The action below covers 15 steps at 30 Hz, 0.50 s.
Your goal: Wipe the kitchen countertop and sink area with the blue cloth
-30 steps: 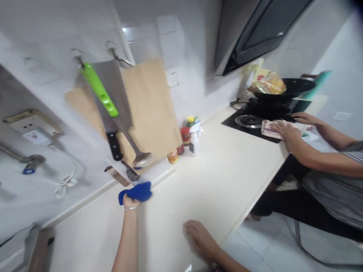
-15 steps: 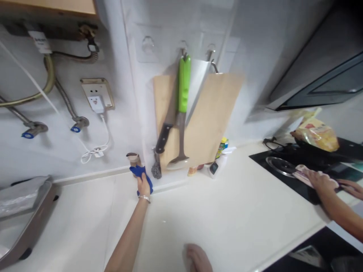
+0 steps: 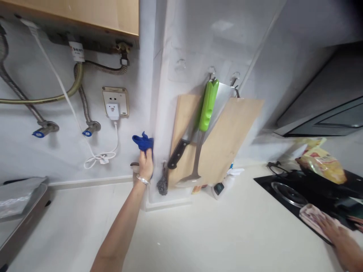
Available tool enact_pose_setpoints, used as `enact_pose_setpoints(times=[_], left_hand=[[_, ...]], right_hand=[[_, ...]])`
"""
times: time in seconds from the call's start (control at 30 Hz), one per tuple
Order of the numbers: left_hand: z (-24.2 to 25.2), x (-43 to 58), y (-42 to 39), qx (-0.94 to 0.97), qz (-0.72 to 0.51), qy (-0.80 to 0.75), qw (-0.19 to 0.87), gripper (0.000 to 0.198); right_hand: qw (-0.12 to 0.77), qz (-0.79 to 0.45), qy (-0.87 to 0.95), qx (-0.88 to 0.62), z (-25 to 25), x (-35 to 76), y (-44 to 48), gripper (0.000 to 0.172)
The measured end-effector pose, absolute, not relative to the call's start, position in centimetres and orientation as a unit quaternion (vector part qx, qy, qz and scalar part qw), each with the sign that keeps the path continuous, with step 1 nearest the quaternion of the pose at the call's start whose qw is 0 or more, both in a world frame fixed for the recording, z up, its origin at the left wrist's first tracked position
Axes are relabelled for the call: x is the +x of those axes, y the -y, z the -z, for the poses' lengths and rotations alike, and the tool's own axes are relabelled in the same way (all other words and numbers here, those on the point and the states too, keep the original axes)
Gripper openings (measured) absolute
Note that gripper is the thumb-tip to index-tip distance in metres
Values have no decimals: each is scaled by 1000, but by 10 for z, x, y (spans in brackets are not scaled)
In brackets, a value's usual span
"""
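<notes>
My left hand [image 3: 145, 166], with a silver bracelet at the wrist, is closed on a blue cloth [image 3: 143, 142]. The cloth lies against the wall corner beside the hanging boards, its upper part bunched above my fingers. Just below and left of the hand, a small brownish object [image 3: 135, 167] is partly hidden by my wrist. To the right of the hand hangs a dark steel-wool scrubber [image 3: 162, 184]. My right hand is out of sight.
A cutting board [image 3: 224, 136], a black-handled knife [image 3: 178, 154] and a green-handled spatula [image 3: 208, 107] hang on the wall. A socket [image 3: 122, 102] with a plugged cord is left. At the stove [image 3: 266, 185], another person's hand [image 3: 331, 228] presses a pink cloth [image 3: 310, 213].
My left hand has slid up the wall corner with the blue cloth. My right hand has left the view. The other person's hand has moved the pink cloth nearer the stove's front edge.
</notes>
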<state>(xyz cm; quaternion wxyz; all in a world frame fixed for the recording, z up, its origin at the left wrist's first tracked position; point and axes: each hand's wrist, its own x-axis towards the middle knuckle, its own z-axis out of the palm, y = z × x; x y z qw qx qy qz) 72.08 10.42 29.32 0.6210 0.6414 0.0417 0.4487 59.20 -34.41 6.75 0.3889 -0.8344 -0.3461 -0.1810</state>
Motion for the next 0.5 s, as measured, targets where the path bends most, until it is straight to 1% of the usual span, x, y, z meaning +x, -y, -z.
enact_pose_setpoints(times=[0.07, 0.1, 0.17, 0.2, 0.27, 0.37, 0.43, 0.5], left_hand=[[-316, 721, -104, 639, -458, 0, 618, 54], [-326, 721, -104, 639, -464, 19, 613, 54], [-347, 720, -103, 638, -482, 48, 599, 56], [-356, 718, -101, 640, -491, 57, 588, 56], [-372, 715, -96, 648, -514, 65, 559, 55], [-385, 712, -85, 671, -562, 63, 479, 54], [-388, 712, -79, 699, -589, 49, 401, 54], [-393, 713, -77, 733, -593, 30, 331, 55]], right_hand=[[401, 215, 319, -831, -88, 613, 373, 61], [407, 234, 303, -829, -98, 625, 389, 68], [420, 273, 268, -823, -121, 652, 422, 74], [427, 296, 243, -819, -133, 666, 439, 73], [436, 332, 201, -812, -157, 698, 473, 64], [437, 350, 156, -814, -185, 744, 508, 49], [437, 350, 121, -819, -190, 762, 508, 43], [441, 342, 88, -825, -173, 759, 482, 43]])
